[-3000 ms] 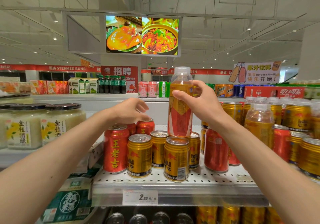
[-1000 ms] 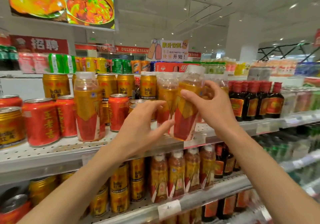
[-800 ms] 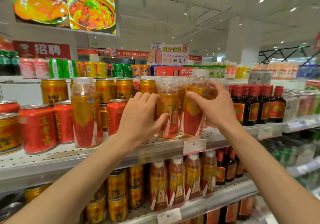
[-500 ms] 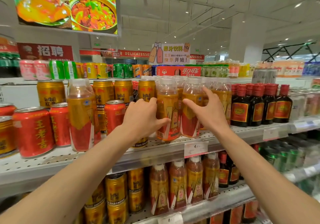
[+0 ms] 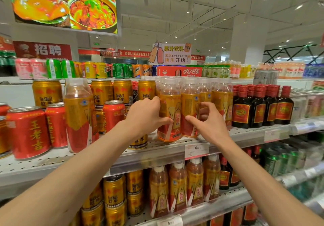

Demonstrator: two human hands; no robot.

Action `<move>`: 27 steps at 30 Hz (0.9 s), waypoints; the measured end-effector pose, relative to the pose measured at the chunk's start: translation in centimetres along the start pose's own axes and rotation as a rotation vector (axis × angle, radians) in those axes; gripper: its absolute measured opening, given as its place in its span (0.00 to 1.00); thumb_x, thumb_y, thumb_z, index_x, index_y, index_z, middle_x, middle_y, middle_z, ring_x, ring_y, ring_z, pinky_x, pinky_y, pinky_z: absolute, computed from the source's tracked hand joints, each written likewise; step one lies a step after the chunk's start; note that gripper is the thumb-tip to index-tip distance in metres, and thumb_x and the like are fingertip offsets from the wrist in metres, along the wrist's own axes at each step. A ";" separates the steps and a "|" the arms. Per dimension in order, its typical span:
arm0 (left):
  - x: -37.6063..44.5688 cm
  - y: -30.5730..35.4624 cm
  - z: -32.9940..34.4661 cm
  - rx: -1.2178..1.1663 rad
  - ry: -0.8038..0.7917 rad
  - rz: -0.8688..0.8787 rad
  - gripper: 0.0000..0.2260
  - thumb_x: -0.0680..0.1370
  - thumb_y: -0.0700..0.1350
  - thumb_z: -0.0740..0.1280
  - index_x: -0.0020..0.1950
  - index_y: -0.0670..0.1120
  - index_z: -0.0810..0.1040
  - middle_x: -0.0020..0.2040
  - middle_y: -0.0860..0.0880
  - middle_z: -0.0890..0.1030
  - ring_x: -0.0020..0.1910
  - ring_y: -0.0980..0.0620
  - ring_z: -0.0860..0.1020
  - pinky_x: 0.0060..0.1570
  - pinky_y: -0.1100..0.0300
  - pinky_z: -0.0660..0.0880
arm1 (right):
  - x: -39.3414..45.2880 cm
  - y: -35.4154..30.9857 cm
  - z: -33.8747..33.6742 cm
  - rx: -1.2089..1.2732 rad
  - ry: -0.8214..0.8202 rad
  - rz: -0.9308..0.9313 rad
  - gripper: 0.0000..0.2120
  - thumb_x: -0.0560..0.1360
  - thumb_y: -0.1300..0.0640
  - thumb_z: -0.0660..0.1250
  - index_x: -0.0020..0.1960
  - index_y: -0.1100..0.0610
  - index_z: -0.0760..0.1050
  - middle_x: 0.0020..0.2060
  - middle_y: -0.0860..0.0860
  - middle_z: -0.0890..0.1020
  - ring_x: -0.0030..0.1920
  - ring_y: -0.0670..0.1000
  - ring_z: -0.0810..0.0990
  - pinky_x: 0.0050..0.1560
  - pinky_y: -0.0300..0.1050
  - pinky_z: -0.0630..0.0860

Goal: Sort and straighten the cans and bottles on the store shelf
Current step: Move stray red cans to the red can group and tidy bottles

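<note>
Bottles [image 5: 169, 115] of amber drink with red-and-gold labels stand upright in a tight block on the perforated shelf [image 5: 249, 134], their clear caps lined up behind one another. The left hand [image 5: 145, 117] wraps the front-left bottle, thumb across the lower label and fingers [image 5: 154, 100] curled around its far left side, clamped on it. The right hand [image 5: 208, 122] is at the next bottle [image 5: 190, 110] just beside it, thumb pointing left across the lower label and fingers bent around the right side; whether they press it or only rest there I cannot tell. Both bottles sit near the shelf's front edge, above a price tag [image 5: 196, 150].

Left of the block, gold cans [image 5: 122, 92] stand in a row at the back, with red cans [image 5: 28, 131] nearer the front. One more bottle of the same drink, a stray bottle [image 5: 78, 113], stands among those cans, well apart from the block. Right of the block, touching it, are dark bottles [image 5: 263, 106] with red caps. The lower shelf [image 5: 219, 203] carries more gold cans and more of the amber bottles. Behind, a juice sign [image 5: 171, 54] rises above a far row of mixed cans.
</note>
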State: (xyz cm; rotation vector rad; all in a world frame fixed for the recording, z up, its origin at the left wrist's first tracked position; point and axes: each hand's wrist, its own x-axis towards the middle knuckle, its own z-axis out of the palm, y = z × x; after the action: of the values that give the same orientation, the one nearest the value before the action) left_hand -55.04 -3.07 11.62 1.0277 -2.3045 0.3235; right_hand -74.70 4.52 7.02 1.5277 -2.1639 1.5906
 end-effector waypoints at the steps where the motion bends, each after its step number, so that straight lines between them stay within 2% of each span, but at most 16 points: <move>1: 0.1 0.1 0.0 0.001 -0.002 -0.003 0.30 0.71 0.69 0.68 0.59 0.46 0.74 0.49 0.49 0.83 0.45 0.47 0.81 0.45 0.52 0.80 | 0.0 0.1 -0.1 0.004 0.001 0.000 0.37 0.71 0.41 0.76 0.74 0.50 0.65 0.58 0.46 0.77 0.59 0.50 0.78 0.62 0.54 0.78; 5: 0.1 0.9 0.0 0.023 0.000 -0.008 0.28 0.72 0.68 0.68 0.55 0.46 0.72 0.47 0.48 0.82 0.43 0.47 0.80 0.41 0.54 0.77 | 0.0 0.4 -0.3 -0.030 0.011 -0.008 0.37 0.72 0.41 0.74 0.76 0.50 0.64 0.66 0.50 0.77 0.61 0.50 0.77 0.61 0.50 0.76; 8: -0.1 1.1 0.0 0.053 0.011 0.001 0.28 0.72 0.69 0.67 0.54 0.46 0.72 0.46 0.49 0.81 0.41 0.49 0.78 0.37 0.57 0.73 | -0.2 0.4 -0.3 -0.088 0.012 -0.019 0.38 0.73 0.38 0.72 0.77 0.50 0.62 0.68 0.51 0.76 0.63 0.52 0.77 0.62 0.53 0.77; 10: -0.3 0.8 0.0 0.060 0.018 0.013 0.29 0.72 0.70 0.66 0.55 0.46 0.72 0.45 0.50 0.82 0.41 0.49 0.80 0.38 0.56 0.75 | -0.4 0.3 -0.5 -0.098 -0.012 -0.002 0.39 0.73 0.38 0.71 0.78 0.48 0.60 0.68 0.52 0.76 0.63 0.53 0.77 0.63 0.56 0.77; 14: -1.0 0.0 -0.3 0.071 0.044 0.043 0.30 0.74 0.69 0.63 0.62 0.46 0.74 0.45 0.50 0.83 0.44 0.49 0.80 0.45 0.50 0.80 | -1.3 0.6 -0.9 -0.099 -0.061 0.029 0.36 0.75 0.40 0.70 0.78 0.50 0.62 0.69 0.52 0.75 0.58 0.50 0.78 0.61 0.54 0.77; 20: -4.8 -1.6 -2.5 -0.170 0.149 0.033 0.22 0.78 0.57 0.68 0.69 0.49 0.75 0.63 0.51 0.80 0.63 0.52 0.75 0.62 0.53 0.75 | -4.1 0.9 -0.7 0.021 -0.020 -0.010 0.25 0.77 0.46 0.69 0.71 0.51 0.70 0.61 0.50 0.78 0.54 0.46 0.79 0.59 0.50 0.78; 24: -8.7 -3.2 -3.2 -0.308 0.191 -0.019 0.21 0.78 0.56 0.69 0.69 0.50 0.74 0.65 0.53 0.77 0.63 0.56 0.74 0.63 0.55 0.74 | -6.6 0.2 -0.3 0.139 -0.054 -0.029 0.20 0.78 0.46 0.69 0.68 0.49 0.72 0.57 0.46 0.78 0.53 0.42 0.78 0.57 0.46 0.77; 27: -11.8 -4.0 -3.4 -0.380 0.192 -0.077 0.21 0.77 0.54 0.70 0.68 0.50 0.74 0.63 0.55 0.77 0.60 0.58 0.75 0.61 0.57 0.76 | -8.8 -0.5 0.4 0.245 -0.143 -0.024 0.15 0.78 0.46 0.69 0.64 0.46 0.74 0.55 0.42 0.80 0.52 0.41 0.80 0.52 0.43 0.78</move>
State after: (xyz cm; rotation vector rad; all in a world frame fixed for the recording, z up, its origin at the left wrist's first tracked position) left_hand -44.46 2.79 7.14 0.8496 -2.0434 -0.0464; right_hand -69.62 10.09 2.39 1.7786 -2.0726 1.8505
